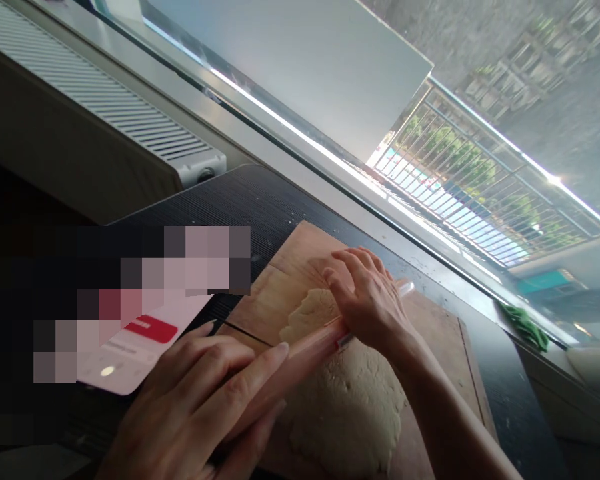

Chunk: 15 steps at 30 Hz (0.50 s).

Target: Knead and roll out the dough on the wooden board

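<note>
A translucent, pinkish rolling pin lies slantwise across a slab of pale dough with rough edges. My left hand grips the pin's near end, index finger stretched along it and thumb on the lower side. Toward the clear far end, my right hand holds the pin under its palm, fingers curving over the far side. Dough shows on both sides of the pin. Underneath is a wooden cutting board; my right forearm hides part of it.
Left of the board, a phone with a lit screen is partly covered by pixelation. The dark table has small crumbs and meets a window sill. A green cloth lies at right; a white radiator stands at upper left.
</note>
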{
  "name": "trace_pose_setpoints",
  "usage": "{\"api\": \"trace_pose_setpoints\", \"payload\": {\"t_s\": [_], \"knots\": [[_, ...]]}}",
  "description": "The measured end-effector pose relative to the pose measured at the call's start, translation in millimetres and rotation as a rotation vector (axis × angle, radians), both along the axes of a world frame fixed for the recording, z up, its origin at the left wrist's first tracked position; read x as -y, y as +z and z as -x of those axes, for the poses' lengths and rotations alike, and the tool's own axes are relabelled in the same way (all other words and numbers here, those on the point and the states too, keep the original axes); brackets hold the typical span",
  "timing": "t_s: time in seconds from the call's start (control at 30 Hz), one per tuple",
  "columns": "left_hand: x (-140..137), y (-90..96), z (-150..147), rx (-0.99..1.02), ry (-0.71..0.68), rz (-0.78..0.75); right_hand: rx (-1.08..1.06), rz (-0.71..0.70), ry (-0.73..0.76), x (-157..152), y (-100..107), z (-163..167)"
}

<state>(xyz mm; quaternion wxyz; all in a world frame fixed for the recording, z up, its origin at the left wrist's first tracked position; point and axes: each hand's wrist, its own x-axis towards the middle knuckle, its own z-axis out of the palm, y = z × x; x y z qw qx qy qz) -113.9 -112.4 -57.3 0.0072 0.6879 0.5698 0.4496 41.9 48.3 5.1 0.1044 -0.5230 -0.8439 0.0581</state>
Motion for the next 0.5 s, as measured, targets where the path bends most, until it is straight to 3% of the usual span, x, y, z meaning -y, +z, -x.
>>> {"api": "trace_pose_setpoints", "payload": {"t_s": [0.3, 0.5], "knots": [[-2.6, 4.7, 5.1, 0.028, 0.021, 0.021, 0.041, 0.011, -0.007, -35.7, -3.5, 34.5], [0.8, -4.2, 4.4, -0.011, 0.000, 0.003, 0.020, -0.008, -0.052, -11.3, -0.6, 14.0]]}}
